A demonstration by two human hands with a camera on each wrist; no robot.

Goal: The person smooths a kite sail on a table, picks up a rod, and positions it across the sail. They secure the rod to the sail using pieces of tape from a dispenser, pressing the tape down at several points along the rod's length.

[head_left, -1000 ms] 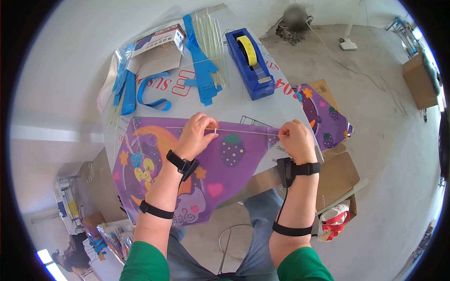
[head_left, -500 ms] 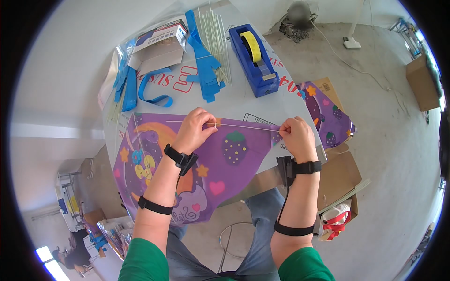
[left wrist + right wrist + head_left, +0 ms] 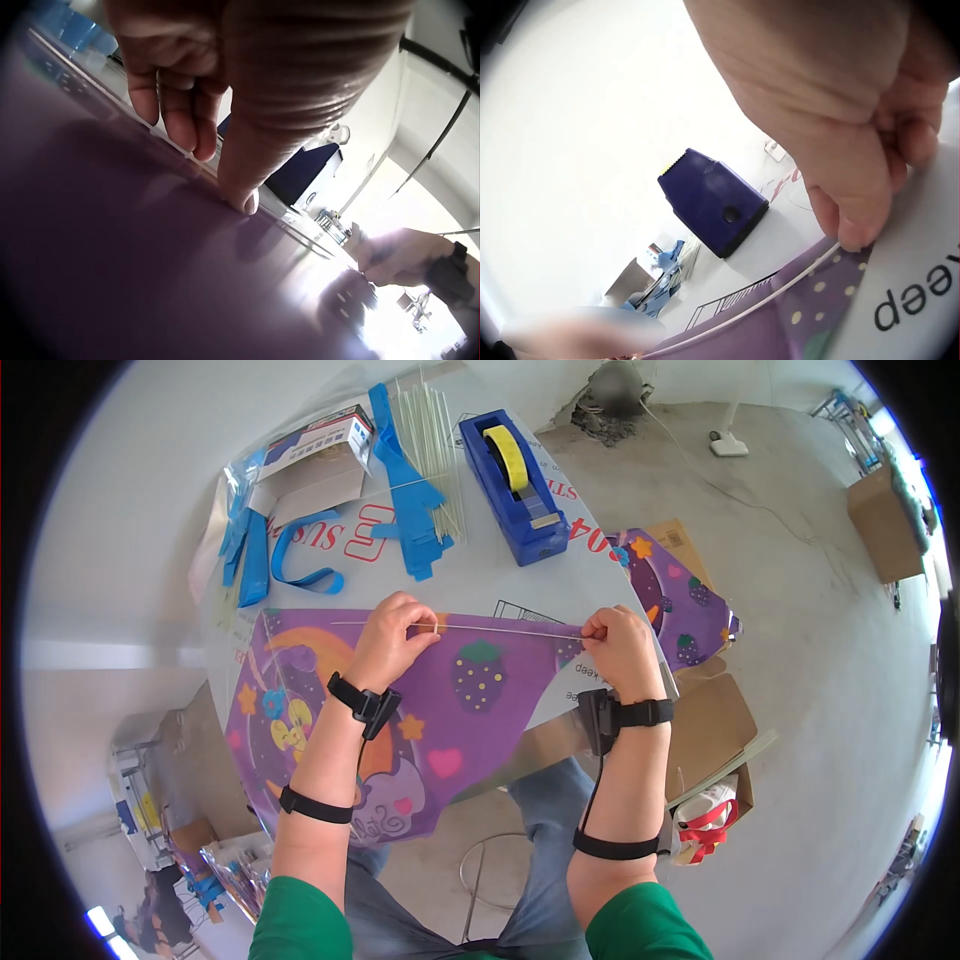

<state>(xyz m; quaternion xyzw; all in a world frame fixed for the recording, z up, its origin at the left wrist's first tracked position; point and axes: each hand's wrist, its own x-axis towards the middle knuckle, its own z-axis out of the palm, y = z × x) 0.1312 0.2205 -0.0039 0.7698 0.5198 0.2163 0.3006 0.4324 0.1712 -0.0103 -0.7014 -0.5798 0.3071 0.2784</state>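
Note:
A purple printed sheet (image 3: 440, 690) with a moon, stars and a strawberry lies on the table. Along its far edge runs a thin white stick (image 3: 510, 630). The left hand (image 3: 388, 645) pinches the stick between thumb and fingers near the sheet's middle. At the stick's right end, the right hand (image 3: 625, 655) pinches it near the sheet's narrow corner. In the right wrist view, the thumb and finger of the right hand (image 3: 847, 150) meet at the end of the stick (image 3: 757, 306). The left wrist view shows the left thumb down on the sheet (image 3: 135, 255).
Beyond the sheet stand a blue tape dispenser (image 3: 515, 490) with yellow tape and an opened box (image 3: 315, 465). Blue strips (image 3: 410, 510) and a bundle of thin sticks (image 3: 428, 435) lie beside them. Right of the table are another purple sheet (image 3: 690, 600) and a cardboard box (image 3: 710, 725).
The head view has shifted, so the whole scene sits slightly further left. Both hands keep their pinch on the stick, with little movement against the sheet.

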